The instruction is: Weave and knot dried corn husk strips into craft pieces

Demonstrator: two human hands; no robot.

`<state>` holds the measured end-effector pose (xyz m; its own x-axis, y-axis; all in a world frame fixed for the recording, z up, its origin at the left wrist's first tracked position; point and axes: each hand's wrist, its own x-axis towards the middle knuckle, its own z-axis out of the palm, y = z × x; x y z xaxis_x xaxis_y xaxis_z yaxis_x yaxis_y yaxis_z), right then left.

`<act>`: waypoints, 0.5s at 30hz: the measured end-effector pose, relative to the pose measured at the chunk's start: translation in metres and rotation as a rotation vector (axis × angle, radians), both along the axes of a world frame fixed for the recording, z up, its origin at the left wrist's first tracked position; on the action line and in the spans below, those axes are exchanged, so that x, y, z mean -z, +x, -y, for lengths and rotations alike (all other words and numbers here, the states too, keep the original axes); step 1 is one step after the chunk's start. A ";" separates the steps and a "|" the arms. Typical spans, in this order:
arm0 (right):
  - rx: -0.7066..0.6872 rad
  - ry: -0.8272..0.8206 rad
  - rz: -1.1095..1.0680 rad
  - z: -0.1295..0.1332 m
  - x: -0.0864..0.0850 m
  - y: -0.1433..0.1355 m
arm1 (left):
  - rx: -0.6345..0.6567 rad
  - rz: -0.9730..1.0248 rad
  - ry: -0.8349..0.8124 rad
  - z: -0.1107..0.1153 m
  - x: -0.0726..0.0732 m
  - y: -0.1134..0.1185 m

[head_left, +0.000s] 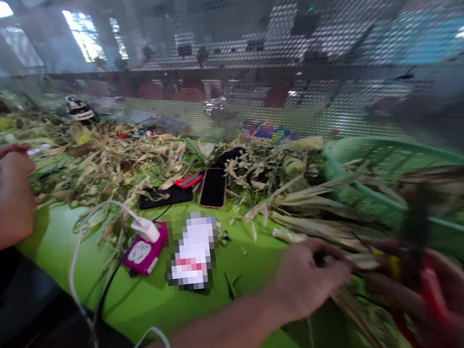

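My left hand (311, 279) reaches over the green tabletop (253, 283) with its fingers closed on a pale dry plant strip (365, 261), probably a husk or leaf. At the lower right, my right hand (459, 299) is wrapped round red-handled scissors (431, 285). Their dark blades (417, 217) point up and are smeared by motion. A small yellow piece (390, 262), too blurred to name, shows by the right fingers. Long dry leaves (317, 225) lie just beyond my left hand.
A green plastic basket (356, 199) holding dry leaves stands at right. A lit phone (194, 251), a dark phone (212, 187), a box cutter (189, 179) and a purple power strip (146, 253) with a white cable lie on the table. Another person's arms (13, 187) are at left, before plant scraps.
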<state>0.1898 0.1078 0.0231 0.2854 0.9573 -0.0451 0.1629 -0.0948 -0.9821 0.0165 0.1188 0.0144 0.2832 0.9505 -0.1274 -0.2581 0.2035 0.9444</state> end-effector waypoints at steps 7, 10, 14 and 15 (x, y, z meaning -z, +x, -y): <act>-0.288 0.022 -0.034 0.009 -0.016 -0.012 | -0.287 0.065 0.058 -0.019 -0.016 -0.018; -0.301 -0.035 0.042 0.014 -0.013 -0.006 | -0.318 0.067 0.072 -0.021 -0.014 -0.022; -0.398 -0.050 0.181 0.011 -0.013 0.001 | -0.331 0.050 0.097 -0.018 -0.016 -0.024; -0.453 -0.032 0.222 0.010 -0.014 0.001 | -0.321 0.047 0.102 -0.017 -0.017 -0.024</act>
<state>0.1913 0.0982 0.0373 -0.1522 0.9864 -0.0622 0.3998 0.0039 -0.9166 -0.0074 0.1363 0.0313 -0.0289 0.9994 -0.0208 -0.3371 0.0098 0.9414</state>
